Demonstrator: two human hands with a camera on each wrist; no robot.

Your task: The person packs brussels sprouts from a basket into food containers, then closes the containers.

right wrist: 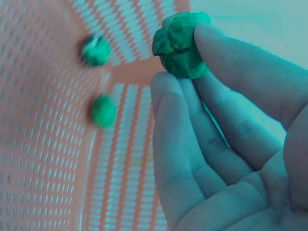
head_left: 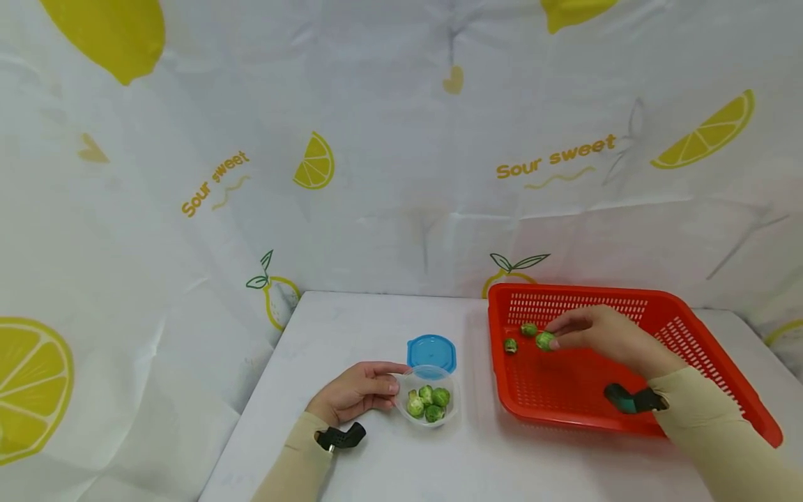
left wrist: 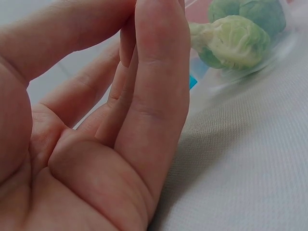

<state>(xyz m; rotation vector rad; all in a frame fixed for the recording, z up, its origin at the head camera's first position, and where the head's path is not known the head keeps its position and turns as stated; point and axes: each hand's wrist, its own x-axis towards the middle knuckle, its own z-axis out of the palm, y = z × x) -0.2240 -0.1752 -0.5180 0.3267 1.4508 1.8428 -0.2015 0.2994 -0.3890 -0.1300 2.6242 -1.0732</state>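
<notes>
My right hand (head_left: 592,335) pinches a Brussels sprout (head_left: 544,341) between thumb and fingertips, over the left part of the red basket (head_left: 590,415). In the right wrist view the held Brussels sprout (right wrist: 182,45) shows at the fingertips. Two more sprouts (head_left: 529,329) lie in the basket's left end. My left hand (head_left: 360,390) grips the left rim of a small clear plastic container (head_left: 450,417) on the table. Several Brussels sprouts (head_left: 434,413) sit inside this container. The left wrist view shows curled fingers beside the container, with a pale-stemmed sprout (left wrist: 236,43) behind its clear wall.
A blue lid (head_left: 431,351) lies flat on the white table (head_left: 351,328), just behind the clear container and partly overlapped by its rim. The basket has slotted raised sides. A white sheet (head_left: 401,174) printed with lemons hangs behind and to the left of the table.
</notes>
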